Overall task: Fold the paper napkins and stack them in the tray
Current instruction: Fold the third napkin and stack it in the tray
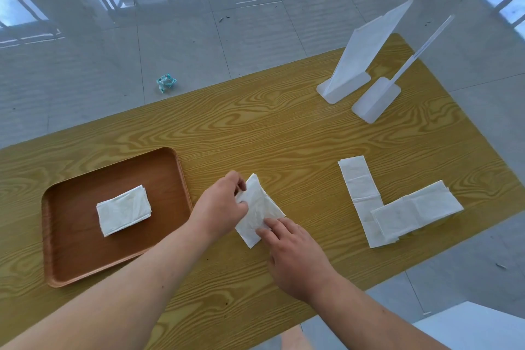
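Observation:
A white paper napkin [260, 209] lies partly folded on the wooden table [284, 133], in front of me. My left hand [221, 206] pinches its upper left edge between thumb and fingers. My right hand [292, 253] presses its fingertips flat on the napkin's lower right corner. To the left stands a brown tray [85, 258] holding a small stack of folded napkins [123, 210]. At the right, an unfolded long napkin strip [359, 187] lies beside and partly under a pile of flat napkins [417, 209].
Two white plastic sign stands [360, 65] [377, 99] stand at the table's far right. A crumpled teal wrapper [166, 82] lies on the tiled floor beyond the table. The table's near edge runs close to my arms.

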The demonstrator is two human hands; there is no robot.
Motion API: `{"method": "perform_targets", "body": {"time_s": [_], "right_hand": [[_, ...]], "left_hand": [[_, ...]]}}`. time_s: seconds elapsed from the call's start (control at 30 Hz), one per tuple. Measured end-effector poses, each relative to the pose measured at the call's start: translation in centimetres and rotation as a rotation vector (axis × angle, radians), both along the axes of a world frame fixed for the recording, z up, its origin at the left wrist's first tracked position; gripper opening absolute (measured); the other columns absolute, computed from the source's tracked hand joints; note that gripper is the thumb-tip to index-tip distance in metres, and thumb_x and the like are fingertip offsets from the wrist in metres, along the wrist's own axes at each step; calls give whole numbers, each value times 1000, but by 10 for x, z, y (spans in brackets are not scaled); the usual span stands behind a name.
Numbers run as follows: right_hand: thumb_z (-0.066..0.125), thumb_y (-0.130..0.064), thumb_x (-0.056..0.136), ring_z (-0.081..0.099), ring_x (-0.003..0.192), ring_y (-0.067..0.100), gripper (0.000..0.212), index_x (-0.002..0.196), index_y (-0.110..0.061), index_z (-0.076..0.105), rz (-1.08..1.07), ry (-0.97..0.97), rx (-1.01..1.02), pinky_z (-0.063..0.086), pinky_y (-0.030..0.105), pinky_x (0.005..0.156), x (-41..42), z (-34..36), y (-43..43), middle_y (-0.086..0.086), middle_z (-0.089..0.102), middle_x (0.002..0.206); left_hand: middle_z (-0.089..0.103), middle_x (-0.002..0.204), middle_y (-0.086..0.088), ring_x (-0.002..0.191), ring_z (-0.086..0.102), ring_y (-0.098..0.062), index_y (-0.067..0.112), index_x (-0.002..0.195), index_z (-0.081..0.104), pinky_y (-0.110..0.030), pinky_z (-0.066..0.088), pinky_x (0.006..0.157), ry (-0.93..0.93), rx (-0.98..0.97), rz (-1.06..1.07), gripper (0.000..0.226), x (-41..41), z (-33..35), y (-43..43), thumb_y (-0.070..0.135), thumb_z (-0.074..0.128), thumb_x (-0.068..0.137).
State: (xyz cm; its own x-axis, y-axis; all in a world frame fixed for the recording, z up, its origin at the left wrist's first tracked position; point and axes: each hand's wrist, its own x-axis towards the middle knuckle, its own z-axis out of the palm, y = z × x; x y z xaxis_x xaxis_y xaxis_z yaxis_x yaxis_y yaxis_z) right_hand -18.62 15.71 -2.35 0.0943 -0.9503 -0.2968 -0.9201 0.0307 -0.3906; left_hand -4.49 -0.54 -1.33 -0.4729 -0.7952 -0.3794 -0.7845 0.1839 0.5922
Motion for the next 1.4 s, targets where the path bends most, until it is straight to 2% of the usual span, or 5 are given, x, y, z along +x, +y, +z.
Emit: {"method": "perform_targets", "body": {"time_s": [0.27,0.47,0.63,1.07,1.4], "right_hand": [[52,-11,80,53,87,24,16,94,-15,60,-252,-79,-353,50,42,79,-16,10,-4,0,58,91],[45,-23,94,10,154,35,67,158,-20,27,-31,12,-76,13,54,123,-12,-5,-6,11,19,168],[35,-40,100,-26,151,25,72,162,-25,0,79,110,50,-7,52,123,-9,-23,-1,0,-17,168],[67,-24,73,64,100,8,52,125,-24,61,-653,-900,267,51,30,87,-11,23,-74,-2,68,118],[64,-5,94,63,62,17,17,107,-9,73,-620,-1072,495,49,28,55,103,24,-150,6,73,81]], "left_hand": [[60,85,17,76,60,-5,46,106,52,-25,45,60,30,-45,-89,35,8,3,27,74,52,86],[55,118,9,112,53,-16,28,123,53,-33,50,88,-296,-171,-121,61,9,-16,42,71,67,82],[55,104,7,104,53,-19,28,98,58,-34,48,84,-257,-123,-92,28,2,-18,42,49,71,84],[62,72,18,66,58,-5,38,103,64,-23,48,57,424,437,203,35,41,21,13,22,73,73],[75,83,-2,63,66,-6,10,99,77,-24,52,60,372,517,608,12,183,20,-31,20,77,93]]}}
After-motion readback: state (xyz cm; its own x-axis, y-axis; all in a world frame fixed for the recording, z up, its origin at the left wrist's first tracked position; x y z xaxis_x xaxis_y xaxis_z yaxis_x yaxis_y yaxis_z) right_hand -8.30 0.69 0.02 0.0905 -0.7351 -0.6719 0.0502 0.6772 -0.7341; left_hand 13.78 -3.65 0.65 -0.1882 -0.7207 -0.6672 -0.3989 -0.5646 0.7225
